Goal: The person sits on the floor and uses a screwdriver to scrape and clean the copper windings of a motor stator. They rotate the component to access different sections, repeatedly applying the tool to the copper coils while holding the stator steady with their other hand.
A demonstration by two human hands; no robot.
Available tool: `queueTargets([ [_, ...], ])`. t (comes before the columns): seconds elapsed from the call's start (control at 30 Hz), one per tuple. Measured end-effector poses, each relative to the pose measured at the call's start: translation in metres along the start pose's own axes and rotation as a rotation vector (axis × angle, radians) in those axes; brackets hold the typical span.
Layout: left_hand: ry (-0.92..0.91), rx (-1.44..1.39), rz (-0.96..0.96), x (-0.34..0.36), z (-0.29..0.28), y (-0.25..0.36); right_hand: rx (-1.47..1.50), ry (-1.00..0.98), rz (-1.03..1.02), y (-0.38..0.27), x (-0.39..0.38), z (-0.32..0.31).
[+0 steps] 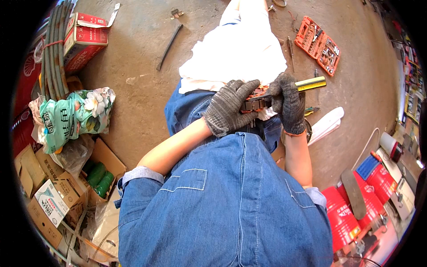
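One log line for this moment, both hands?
left hand: grips orange part | right hand: grips yellow tool | over lap

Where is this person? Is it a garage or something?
Probably a workshop or repair shop. An open orange tool case full of sockets lies on the bare concrete floor, red cans stand to the right, and cardboard boxes pile up on the left.

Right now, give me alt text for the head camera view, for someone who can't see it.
A person's left hand and right hand, in dark knit gloves, grip a small orange-and-black part and a yellow-handled tool over their lap. An open orange tool case lies on the concrete floor.
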State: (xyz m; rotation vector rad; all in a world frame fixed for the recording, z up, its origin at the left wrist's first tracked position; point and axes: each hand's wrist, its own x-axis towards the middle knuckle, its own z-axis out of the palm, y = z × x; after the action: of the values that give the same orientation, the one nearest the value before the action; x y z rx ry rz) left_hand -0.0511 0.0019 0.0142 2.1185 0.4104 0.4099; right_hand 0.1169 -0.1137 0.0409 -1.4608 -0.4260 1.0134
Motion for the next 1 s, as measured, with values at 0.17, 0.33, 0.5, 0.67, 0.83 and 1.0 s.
queueTargets([
  [0.17, 0.006, 0.001, -0.003, 0.002, 0.001, 0.002, -0.266, 0.013, -0.146, -0.027, -0.005, 0.006],
  [0.33, -0.012, -0.020, -0.033, 0.001, 0.000, 0.001, -0.131, 0.031, -0.186, -0.023, -0.009, 0.001],
  [0.5, 0.001, -0.009, -0.024, 0.001, 0.000, 0.002, -0.050, 0.134, -0.104, -0.008, -0.012, 0.001],
  [0.67, -0.002, -0.022, -0.030, 0.002, -0.002, 0.003, -0.007, 0.114, -0.115, -0.001, -0.009, -0.004],
  [0.83, 0.007, -0.019, -0.020, 0.000, -0.003, 0.003, 0.014, 0.083, -0.110, -0.010, -0.009, 0.002],
  [1.0, 0.013, -0.008, -0.022, 0.000, -0.002, 0.002, -0.097, 0.015, -0.039, -0.029, -0.019, 0.008],
])
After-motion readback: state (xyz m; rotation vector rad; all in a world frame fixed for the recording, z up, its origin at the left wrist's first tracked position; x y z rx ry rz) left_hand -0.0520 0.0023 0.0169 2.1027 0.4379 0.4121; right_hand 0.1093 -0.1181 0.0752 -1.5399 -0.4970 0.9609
